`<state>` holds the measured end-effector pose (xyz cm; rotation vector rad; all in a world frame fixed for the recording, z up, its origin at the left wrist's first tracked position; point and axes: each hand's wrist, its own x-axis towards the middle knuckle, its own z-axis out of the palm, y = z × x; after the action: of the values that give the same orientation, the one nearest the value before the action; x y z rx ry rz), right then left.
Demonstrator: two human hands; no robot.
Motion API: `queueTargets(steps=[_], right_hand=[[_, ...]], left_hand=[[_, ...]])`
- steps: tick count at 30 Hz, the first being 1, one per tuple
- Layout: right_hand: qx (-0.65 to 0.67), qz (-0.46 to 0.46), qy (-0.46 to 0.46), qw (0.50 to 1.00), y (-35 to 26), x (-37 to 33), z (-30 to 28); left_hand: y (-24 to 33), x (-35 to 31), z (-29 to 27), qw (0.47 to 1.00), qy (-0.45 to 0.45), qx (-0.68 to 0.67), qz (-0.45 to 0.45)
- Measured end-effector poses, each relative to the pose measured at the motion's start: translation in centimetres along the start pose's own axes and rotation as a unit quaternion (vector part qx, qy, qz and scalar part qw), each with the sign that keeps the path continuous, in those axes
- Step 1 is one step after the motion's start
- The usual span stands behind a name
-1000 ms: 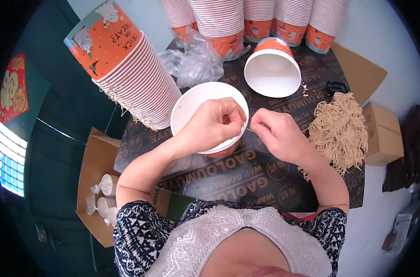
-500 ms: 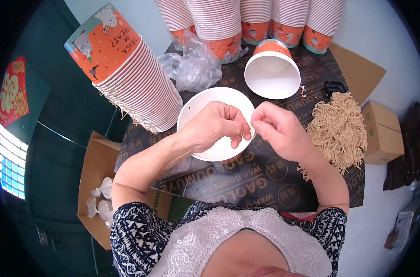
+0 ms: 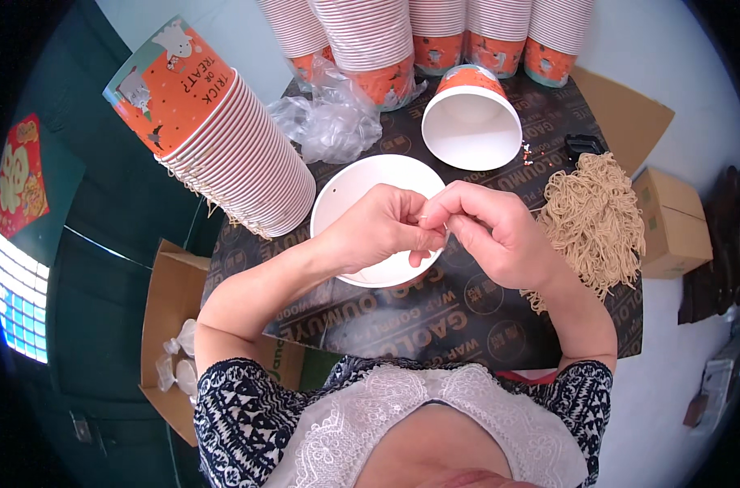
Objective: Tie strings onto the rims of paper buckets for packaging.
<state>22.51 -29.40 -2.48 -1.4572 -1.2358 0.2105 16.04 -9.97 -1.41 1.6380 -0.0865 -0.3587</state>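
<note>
My left hand [image 3: 386, 224] and my right hand [image 3: 492, 232] meet over the right rim of a white-lined paper bucket [image 3: 345, 191]. Both hands are closed, thumbs and fingertips pinched together. Between the fingertips shows a bit of thin pale cord [image 3: 447, 234], mostly hidden by the fingers. The bucket stands mouth up, with a small dark hole in its left inner wall; my hands cover much of its opening. Right of my right hand lies a tangled heap of beige cords [image 3: 593, 228].
At left leans a tall stack of orange-printed buckets [image 3: 240, 154] with cords hanging from the rims. A bucket [image 3: 471, 126] lies on its side behind my hands, near crumpled clear plastic [image 3: 329, 122]. More bucket stacks [image 3: 435, 24] line the back. Cardboard boxes [image 3: 671, 220] flank the table.
My hands have come closer together, the right fingers now meeting the left fingertips. The view has shifted slightly, so the surroundings sit a little differently in the picture.
</note>
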Motion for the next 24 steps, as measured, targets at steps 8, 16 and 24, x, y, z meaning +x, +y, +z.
queueTargets(steps=[8, 16, 24], right_hand=[[0.078, -0.061, -0.047, 0.994, 0.0, 0.1, -1.2], [-0.209, -0.112, 0.035, 0.971, 0.7, 0.5, 0.0], [-0.210, -0.116, 0.020, 0.971, 1.4, 0.6, 0.2]], left_hand=[[-0.3, -0.4, -1.0, 1.000, 0.011, 0.000, 0.004], [-0.4, -0.6, -1.3, 0.999, -0.003, -0.036, 0.017], [-0.5, -0.2, -1.4, 0.999, -0.008, -0.025, 0.020]])
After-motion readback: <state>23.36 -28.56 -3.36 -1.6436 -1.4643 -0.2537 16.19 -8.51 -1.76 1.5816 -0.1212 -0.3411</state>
